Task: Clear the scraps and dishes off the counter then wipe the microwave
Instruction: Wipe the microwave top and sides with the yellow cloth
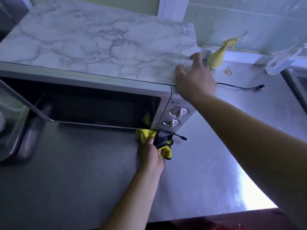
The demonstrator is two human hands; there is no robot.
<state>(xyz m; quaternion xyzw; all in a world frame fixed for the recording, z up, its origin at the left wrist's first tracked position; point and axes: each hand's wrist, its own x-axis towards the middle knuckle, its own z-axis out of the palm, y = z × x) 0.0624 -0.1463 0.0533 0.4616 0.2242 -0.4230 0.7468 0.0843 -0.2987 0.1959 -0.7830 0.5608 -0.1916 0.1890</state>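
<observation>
Gripping yellow microfibre cloth (145, 135) in left hand (152, 157) fingers, just under microwave (83, 83) dial panel (177, 117); bracing its top corner with right hand (194, 80) fingers spread flat.

Yellow spray bottle (216, 58) upright near back ledge, trigger head pointing right. Yellow rubber band (228, 71) lying flat just right of bottle, apart from it. Black cable (240, 87) trailing rightward in front of both, plug end free. White plastic piece (282, 62) leaning against pale tiled wall (249, 19), kind unclear. Steel sink rim (297, 90) at far right edge. Metal tray (10, 130) at far left, blurred. Red blurred shape (232, 227) at bottom edge.
</observation>
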